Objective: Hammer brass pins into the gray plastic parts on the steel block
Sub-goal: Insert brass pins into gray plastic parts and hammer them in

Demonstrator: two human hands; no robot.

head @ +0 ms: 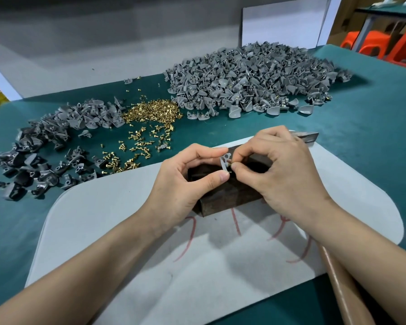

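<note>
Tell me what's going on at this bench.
A person is fitting a brass pin into a gray plastic part over the steel block. The left hand pinches the part; the right hand pinches the pin. Neither holds a hammer. Loose pins lie beyond, between a small pile of parts and a larger heap.

Steel block point(227, 198) partly covered, brass pin point(232, 164) mostly hidden (in right hand point(284, 170) grip)

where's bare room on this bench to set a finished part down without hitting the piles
Bare: the pale grey rounded mat left of the dark steel block, and the green table cover right of it, in front of the big heap of grey plastic parts. Crowded: the left pile of grey parts and the brass pins beside it.
</note>
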